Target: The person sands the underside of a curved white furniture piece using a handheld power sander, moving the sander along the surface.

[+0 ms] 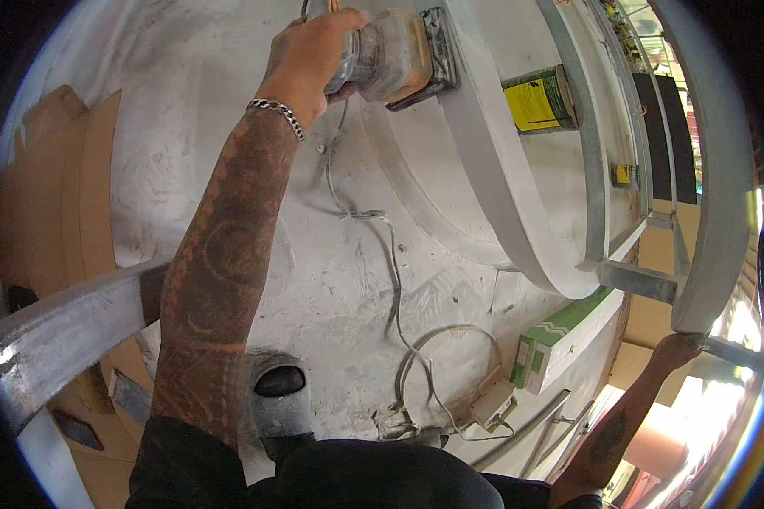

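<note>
My left hand (310, 59) is wrapped round a dusty electric sander (390, 55) at the top of the view. The sander's dark square pad (437, 59) lies against the side of a pale curved beam (492, 161). A thin grey cord (396, 288) winds across the floor below. Far to the right, my right hand (677, 349) grips the lower end of a grey curved frame (721, 170). Its fingers are partly hidden behind the frame. Straight metal bars join the frame's curved parts.
A can with a yellow label (533, 102) stands inside the curved frame. On the dusty floor are a green-and-white box (560, 339), a cable-end socket box (492, 403) and metal tubes (526, 433). Cardboard (59, 187) and a metal bar (68, 331) lie at left. My shoe (282, 390) is below.
</note>
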`<state>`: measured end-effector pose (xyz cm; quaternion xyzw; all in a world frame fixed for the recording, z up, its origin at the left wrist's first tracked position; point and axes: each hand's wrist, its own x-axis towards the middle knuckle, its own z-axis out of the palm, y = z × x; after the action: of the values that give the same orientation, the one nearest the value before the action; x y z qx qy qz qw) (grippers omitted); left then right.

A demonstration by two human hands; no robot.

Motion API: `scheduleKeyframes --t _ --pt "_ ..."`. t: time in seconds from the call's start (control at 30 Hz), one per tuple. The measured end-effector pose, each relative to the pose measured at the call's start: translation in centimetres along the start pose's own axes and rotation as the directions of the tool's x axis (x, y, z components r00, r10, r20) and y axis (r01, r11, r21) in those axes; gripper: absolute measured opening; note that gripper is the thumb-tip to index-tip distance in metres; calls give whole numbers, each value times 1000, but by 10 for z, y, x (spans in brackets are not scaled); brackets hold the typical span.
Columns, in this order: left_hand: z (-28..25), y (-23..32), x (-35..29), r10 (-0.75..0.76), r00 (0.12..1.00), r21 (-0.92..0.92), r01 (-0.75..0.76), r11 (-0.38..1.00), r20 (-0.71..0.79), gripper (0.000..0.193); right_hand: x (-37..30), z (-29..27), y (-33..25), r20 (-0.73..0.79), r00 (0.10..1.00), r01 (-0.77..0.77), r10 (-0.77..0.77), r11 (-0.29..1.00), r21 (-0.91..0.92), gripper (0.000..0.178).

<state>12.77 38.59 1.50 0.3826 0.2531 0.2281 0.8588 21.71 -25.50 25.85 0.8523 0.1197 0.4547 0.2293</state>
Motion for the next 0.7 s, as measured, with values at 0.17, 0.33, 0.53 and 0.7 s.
scheduleKeyframes --t 0.17,0.33,0.53,0.7 --pt "2 1 -3 -53 998 45 52 998 27 18 -7 19 33 -79 992 -107 97 986 -131 35" --pt "8 7 -2 -63 998 58 62 996 15 18 -12 31 66 -102 995 -32 8 970 -240 34" --pt "1 8 -14 -55 996 189 69 980 -74 44 -8 25 32 -149 989 30 -5 986 164 37" --pt "1 10 -13 -47 998 209 54 976 -38 41 -10 28 38 -224 974 -3 21 997 81 48"
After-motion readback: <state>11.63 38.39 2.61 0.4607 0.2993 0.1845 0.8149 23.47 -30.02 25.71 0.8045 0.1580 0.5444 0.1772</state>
